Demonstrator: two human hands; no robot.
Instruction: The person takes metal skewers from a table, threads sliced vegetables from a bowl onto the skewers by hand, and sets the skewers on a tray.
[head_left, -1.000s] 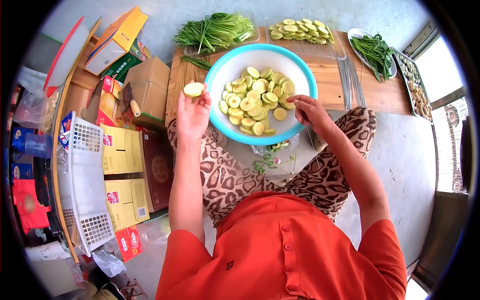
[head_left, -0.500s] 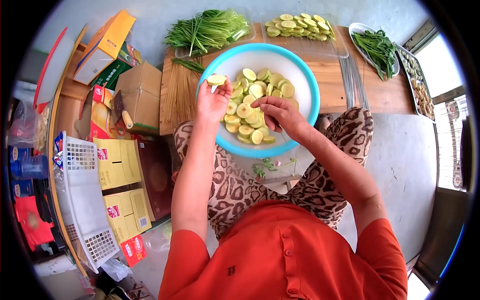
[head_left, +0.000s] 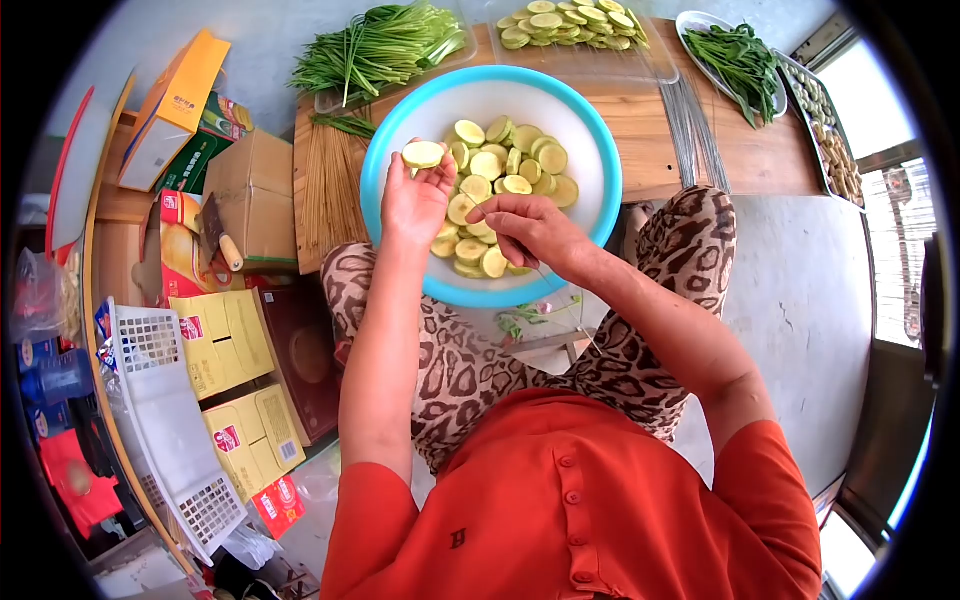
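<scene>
Fingers of the left hand (head_left: 418,205) are clamped on a slice (head_left: 422,155) at ten o'clock over the basin (head_left: 610,180), seemingly so its edge is kept free; a skewer (head_left: 545,274), angled toward five, is pinched by the right hand (head_left: 537,232). Loose slices (head_left: 495,262) are heaped below.

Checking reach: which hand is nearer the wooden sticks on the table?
Left. The left hand is over the left side of the basin, just right of the wooden sticks; the right hand is farther right, also over it.
</scene>
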